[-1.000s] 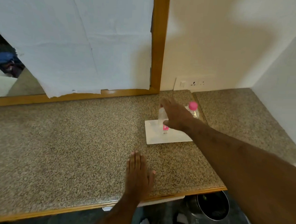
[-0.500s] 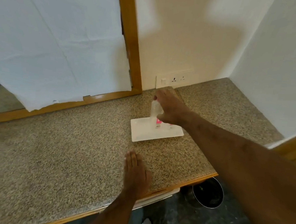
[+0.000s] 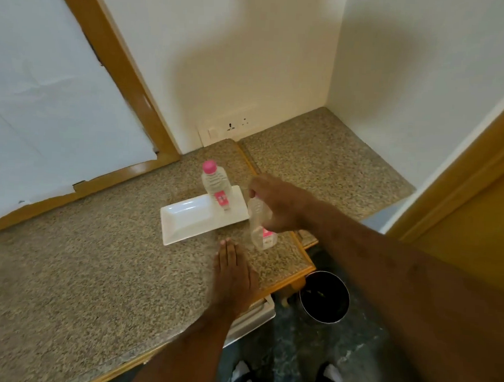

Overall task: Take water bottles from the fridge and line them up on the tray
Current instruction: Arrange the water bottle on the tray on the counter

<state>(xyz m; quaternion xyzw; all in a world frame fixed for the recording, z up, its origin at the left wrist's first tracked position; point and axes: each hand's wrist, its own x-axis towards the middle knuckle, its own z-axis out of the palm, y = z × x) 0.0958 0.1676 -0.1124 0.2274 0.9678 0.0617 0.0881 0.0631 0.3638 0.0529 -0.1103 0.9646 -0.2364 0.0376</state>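
Granite counter [image 3: 80, 269]: 1 tray [image 3: 185, 219], 2 bottles, 1 [image 3: 216, 186] standing, 1 [image 3: 259, 229] in right grip [image 3: 279, 205].

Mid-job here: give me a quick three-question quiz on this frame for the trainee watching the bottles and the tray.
1. True or false: the bottle in the right hand is standing on the tray.
2. Multiple choice: the upright bottle with the pink cap stands on the tray's A) far right end, B) near left corner, C) not on the tray.
3. Fill in: the left hand lies flat on the ____.

Key
1. False: the held bottle is off the tray's right edge, above the countertop.
2. A.
3. Countertop, near its front edge.
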